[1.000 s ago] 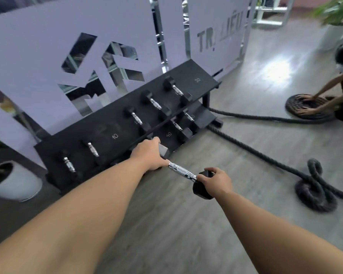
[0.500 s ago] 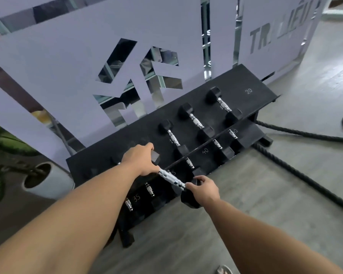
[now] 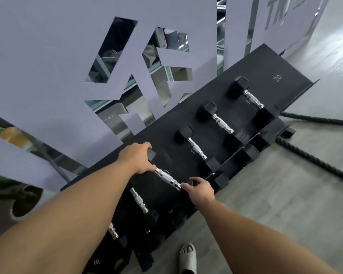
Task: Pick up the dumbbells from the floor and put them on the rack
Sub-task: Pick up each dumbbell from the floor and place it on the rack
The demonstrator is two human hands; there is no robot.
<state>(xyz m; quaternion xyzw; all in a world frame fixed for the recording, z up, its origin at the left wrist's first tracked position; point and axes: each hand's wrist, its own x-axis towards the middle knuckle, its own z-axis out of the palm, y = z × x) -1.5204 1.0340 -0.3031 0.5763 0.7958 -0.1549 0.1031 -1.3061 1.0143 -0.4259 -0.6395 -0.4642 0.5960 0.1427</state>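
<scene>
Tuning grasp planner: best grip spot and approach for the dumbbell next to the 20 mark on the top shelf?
Grip the chrome handle of the dumbbell mid-span, coming from above. The bar is bare and narrow between two wide black heads; it lies flat on the rack, so only its top is open. Close across the bar, not along it.

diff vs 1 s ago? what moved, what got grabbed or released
The dumbbell, held at both ends by the left hand and right hand, went from above the floor in front of the rack to over its top shelf. Nothing grabbed or released. The racked dumbbells stayed put.
</scene>
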